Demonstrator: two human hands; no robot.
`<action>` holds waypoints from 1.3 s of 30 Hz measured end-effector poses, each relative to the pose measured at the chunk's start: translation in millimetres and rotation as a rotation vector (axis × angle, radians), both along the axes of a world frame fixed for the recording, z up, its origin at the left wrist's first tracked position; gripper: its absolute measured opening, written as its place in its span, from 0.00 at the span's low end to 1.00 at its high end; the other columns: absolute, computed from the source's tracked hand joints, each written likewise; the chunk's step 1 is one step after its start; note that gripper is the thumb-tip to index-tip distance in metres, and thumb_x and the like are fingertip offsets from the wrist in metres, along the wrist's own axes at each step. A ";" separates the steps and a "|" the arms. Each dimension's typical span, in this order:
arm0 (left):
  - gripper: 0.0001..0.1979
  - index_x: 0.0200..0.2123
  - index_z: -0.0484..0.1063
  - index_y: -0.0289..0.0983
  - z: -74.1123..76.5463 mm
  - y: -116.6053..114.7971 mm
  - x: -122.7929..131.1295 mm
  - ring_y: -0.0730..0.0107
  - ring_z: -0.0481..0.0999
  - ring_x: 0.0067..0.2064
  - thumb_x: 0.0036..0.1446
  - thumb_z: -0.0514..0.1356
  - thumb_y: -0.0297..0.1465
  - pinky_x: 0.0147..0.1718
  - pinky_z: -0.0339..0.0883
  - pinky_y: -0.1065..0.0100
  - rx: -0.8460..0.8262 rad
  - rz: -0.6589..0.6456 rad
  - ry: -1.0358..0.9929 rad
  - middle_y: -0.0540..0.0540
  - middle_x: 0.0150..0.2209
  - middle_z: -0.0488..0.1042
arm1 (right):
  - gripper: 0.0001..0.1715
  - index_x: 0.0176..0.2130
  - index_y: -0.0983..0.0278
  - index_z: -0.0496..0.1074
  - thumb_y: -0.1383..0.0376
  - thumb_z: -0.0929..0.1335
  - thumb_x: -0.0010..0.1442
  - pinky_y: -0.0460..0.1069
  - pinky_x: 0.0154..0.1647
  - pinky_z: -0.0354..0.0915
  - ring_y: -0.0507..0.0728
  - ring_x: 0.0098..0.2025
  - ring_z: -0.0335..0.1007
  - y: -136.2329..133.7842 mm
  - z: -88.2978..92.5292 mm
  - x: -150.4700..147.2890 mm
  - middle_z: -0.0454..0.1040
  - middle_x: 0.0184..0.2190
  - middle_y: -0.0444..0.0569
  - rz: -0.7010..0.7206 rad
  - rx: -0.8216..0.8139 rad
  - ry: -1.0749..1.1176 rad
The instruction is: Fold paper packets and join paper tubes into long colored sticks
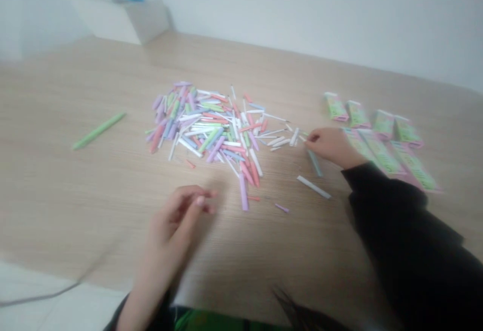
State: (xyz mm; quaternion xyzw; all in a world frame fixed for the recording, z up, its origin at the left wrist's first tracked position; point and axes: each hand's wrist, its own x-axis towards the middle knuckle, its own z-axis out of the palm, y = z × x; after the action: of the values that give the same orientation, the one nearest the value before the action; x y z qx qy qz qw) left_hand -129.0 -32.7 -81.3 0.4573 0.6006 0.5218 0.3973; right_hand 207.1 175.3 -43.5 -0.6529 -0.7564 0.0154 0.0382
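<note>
- My right grip (pixel 326 145) is at the right edge of the heap of coloured tubes and thin sticks (pixel 211 130), fingertips drawn together at a small pale piece (pixel 303 138); blur hides whether they pinch it, so I cannot tell.
- My left grip (pixel 181 230) hangs nearer to me than the heap, fingers half curled with the thumb close to them; I make out nothing between them, and cannot tell whether the tips meet.
- Just right of the heap, a blue-green tube (pixel 315 164) lies below my right fingers, with a white tube (pixel 314 187) nearer me.
- On the heap's near side sit a lilac tube (pixel 243 192), a small red piece (pixel 253 198) and a small purple piece (pixel 282 208), all loose.
- Left of the heap, well apart, lies one long green pen (pixel 99 131). It looks whole, so I judge it the only one put together.
- The heap itself is large and mixed, so most of the work seems left.
- Right of the heap stand pink-and-green boxes (pixel 384 123) in a back row, others lying in front; I cannot tell what they hold.
- Behind and left of the heap, a white box (pixel 116 21) stands on the surface (pixel 94 195).
</note>
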 end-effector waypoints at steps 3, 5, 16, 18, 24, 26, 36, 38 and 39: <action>0.09 0.35 0.79 0.38 5.5 -0.6 14.8 0.68 0.78 0.38 0.59 0.69 0.38 0.43 0.73 0.67 0.069 0.026 -0.193 0.46 0.42 0.81 | 0.09 0.30 0.60 0.79 0.60 0.70 0.59 0.54 0.35 0.70 0.63 0.34 0.79 -40.9 25.5 -19.0 0.83 0.30 0.52 0.072 0.049 0.207; 0.10 0.34 0.81 0.38 11.3 -0.5 28.2 0.73 0.72 0.30 0.55 0.71 0.38 0.34 0.71 0.71 0.030 0.044 -0.423 0.50 0.28 0.76 | 0.06 0.30 0.58 0.79 0.59 0.72 0.56 0.53 0.29 0.70 0.60 0.28 0.77 -81.1 40.5 -34.8 0.81 0.26 0.48 0.153 0.056 0.397; 0.08 0.35 0.85 0.40 29.0 -13.5 66.0 0.75 0.73 0.23 0.51 0.74 0.35 0.28 0.71 0.69 -0.056 -0.189 -0.709 0.47 0.31 0.84 | 0.14 0.43 0.44 0.75 0.67 0.68 0.66 0.56 0.31 0.77 0.58 0.35 0.82 -205.3 58.3 -74.4 0.83 0.35 0.39 0.534 0.245 0.623; 0.07 0.36 0.85 0.41 29.1 -17.6 66.7 0.77 0.73 0.22 0.53 0.73 0.35 0.27 0.70 0.70 -0.041 -0.215 -0.722 0.48 0.31 0.84 | 0.15 0.43 0.46 0.75 0.69 0.67 0.66 0.57 0.33 0.78 0.59 0.37 0.82 -205.5 59.6 -73.9 0.83 0.36 0.40 0.558 0.261 0.609; 0.07 0.36 0.84 0.40 32.3 -24.4 73.7 0.81 0.66 0.18 0.55 0.72 0.37 0.20 0.63 0.73 -0.027 -0.237 -0.683 0.48 0.31 0.84 | 0.16 0.43 0.45 0.76 0.69 0.67 0.66 0.56 0.33 0.78 0.59 0.37 0.82 -209.4 60.5 -73.2 0.83 0.35 0.40 0.586 0.270 0.618; 0.07 0.36 0.84 0.40 32.8 -24.8 74.8 0.83 0.63 0.17 0.56 0.71 0.36 0.19 0.60 0.74 -0.023 -0.238 -0.675 0.48 0.31 0.84 | 0.17 0.42 0.45 0.77 0.70 0.67 0.66 0.57 0.33 0.78 0.59 0.36 0.82 -211.6 60.6 -72.3 0.83 0.35 0.40 0.583 0.268 0.615; 0.09 0.34 0.84 0.38 32.5 -22.6 79.6 0.88 0.57 0.16 0.55 0.73 0.37 0.18 0.51 0.76 -0.066 -0.303 -0.803 0.49 0.30 0.84 | 0.10 0.41 0.61 0.76 0.75 0.69 0.64 0.47 0.38 0.75 0.54 0.37 0.80 -214.7 61.7 -67.8 0.82 0.35 0.46 0.648 0.295 0.594; 0.09 0.35 0.84 0.37 31.7 -22.9 80.3 0.89 0.57 0.17 0.56 0.72 0.37 0.18 0.50 0.77 -0.087 -0.331 -0.837 0.49 0.31 0.83 | 0.09 0.41 0.63 0.76 0.75 0.69 0.64 0.45 0.39 0.74 0.52 0.38 0.80 -216.3 62.9 -68.4 0.82 0.36 0.46 0.660 0.300 0.590; 0.09 0.35 0.84 0.37 31.5 -23.4 80.5 0.89 0.56 0.17 0.56 0.72 0.38 0.18 0.49 0.78 -0.096 -0.346 -0.850 0.49 0.30 0.83 | 0.09 0.41 0.64 0.76 0.75 0.68 0.65 0.44 0.40 0.74 0.52 0.38 0.79 -217.2 63.4 -68.8 0.82 0.36 0.47 0.667 0.299 0.589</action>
State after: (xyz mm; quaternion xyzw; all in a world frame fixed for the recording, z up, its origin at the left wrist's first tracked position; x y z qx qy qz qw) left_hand -48.5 -56.1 -49.9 0.2775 0.3229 0.5607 0.7102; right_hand 138.3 -41.9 19.9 -0.3295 -0.8757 0.1025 0.3378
